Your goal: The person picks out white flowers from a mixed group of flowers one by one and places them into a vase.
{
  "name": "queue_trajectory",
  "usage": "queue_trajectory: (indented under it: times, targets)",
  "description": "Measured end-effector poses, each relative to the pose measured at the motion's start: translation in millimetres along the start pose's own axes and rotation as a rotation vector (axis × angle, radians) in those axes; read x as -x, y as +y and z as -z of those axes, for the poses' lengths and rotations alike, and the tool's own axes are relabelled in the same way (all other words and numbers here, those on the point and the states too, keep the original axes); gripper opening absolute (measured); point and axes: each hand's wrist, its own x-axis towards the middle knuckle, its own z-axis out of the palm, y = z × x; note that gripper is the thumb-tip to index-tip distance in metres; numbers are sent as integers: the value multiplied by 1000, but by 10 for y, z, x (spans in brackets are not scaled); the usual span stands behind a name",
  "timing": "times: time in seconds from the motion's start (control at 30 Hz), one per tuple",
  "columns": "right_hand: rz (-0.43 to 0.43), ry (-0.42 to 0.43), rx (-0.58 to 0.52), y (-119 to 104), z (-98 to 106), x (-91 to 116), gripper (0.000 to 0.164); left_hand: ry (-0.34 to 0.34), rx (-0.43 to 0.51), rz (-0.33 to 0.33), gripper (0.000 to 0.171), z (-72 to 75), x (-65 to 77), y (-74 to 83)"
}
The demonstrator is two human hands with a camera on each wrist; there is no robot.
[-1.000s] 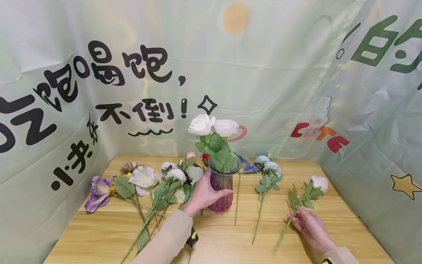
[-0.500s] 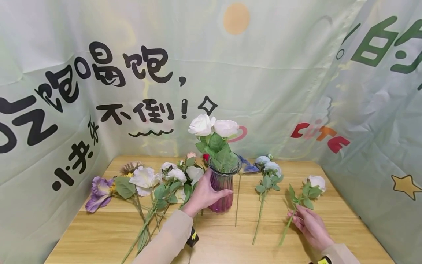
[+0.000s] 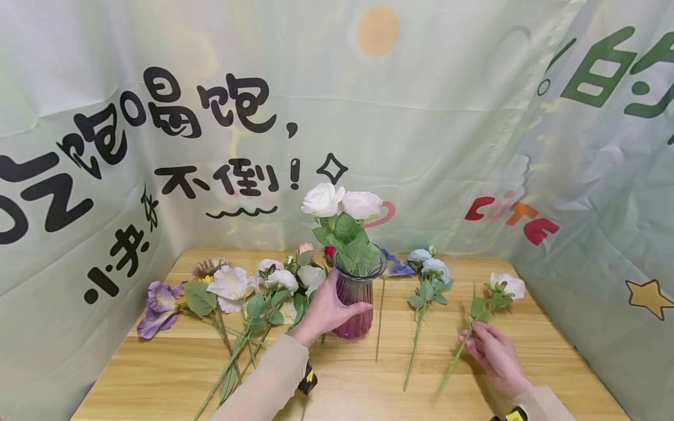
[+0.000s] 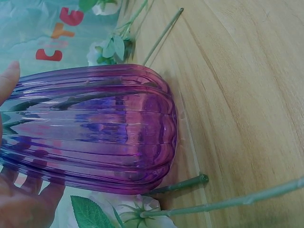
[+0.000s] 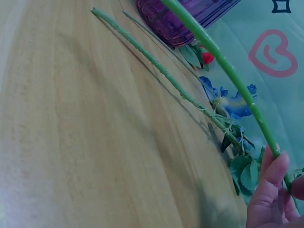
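Note:
In the head view a ribbed glass vase (image 3: 354, 310), purple towards its base, stands upright mid-table with two white roses (image 3: 342, 202) rising from its mouth. My left hand (image 3: 329, 310) grips the vase from its left side, thumb across the front; the left wrist view shows fingers and thumb round the glass (image 4: 95, 128). On the right, my right hand (image 3: 495, 354) pinches the green stem of a white rose (image 3: 506, 285), whose bloom points away to the right. The right wrist view has that stem (image 5: 228, 66) slanting above the tabletop between thumb and fingers.
Left of the vase lie several artificial flowers, including a purple one (image 3: 158, 310) and a white one (image 3: 231, 286). A light blue flower stem (image 3: 418, 321) lies between vase and right hand. A dark blue flower (image 3: 398, 266) lies behind. Printed curtains (image 3: 421, 146) enclose the table (image 3: 368, 392).
The white rose in my right hand has turned and tilted slightly, its stem's lower end swinging left, then right, then left again. The left hand and vase stay in place.

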Motion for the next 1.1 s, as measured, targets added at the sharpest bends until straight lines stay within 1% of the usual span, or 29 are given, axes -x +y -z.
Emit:
queue_trajectory:
  times: [0.17,0.23,0.33,0.37,0.4,0.47,0.5,0.6,0.63,0.67,0.7,0.87,0.9,1.0,1.1]
  targets:
    - [79,-21,24,-56,-40,18,27,-4,-1,9,94,-3,3,6]
    - [101,-13,19,-80,-67,19,26,-5,-3,12,94,-7,3,6]
    - [137,20,38,-117,-123,9,24,-5,-3,17,95,-8,1,10]
    - [154,29,51,-129,-146,2,25,-4,-4,19,94,-8,1,11]
    - [177,31,62,-92,-113,-65,29,-3,-5,21,94,-8,1,13]
    - [205,50,109,-110,-149,-100,32,-2,-9,26,94,-5,2,21]
    - [234,45,110,-99,-151,-129,32,-1,-11,28,94,-4,3,22]
    - [306,43,169,-116,-215,-158,35,-3,-11,29,94,-3,10,24]
    - [322,50,196,-179,-300,-101,32,-3,-7,27,94,0,13,25]
    - [362,35,182,-191,-331,-97,30,-5,-7,26,95,1,17,24]
    - [384,36,201,-208,-363,-90,30,-6,-5,23,95,-1,20,24]
    - [430,59,314,-361,-544,-37,34,-19,3,25,96,-14,32,28]
    - [424,73,363,-395,-585,-24,35,-20,6,27,96,-15,32,28]
    - [454,59,391,-476,-692,-15,35,-15,12,32,95,-7,30,28]
    - [501,41,408,-546,-798,-18,32,-12,11,34,94,3,22,23]
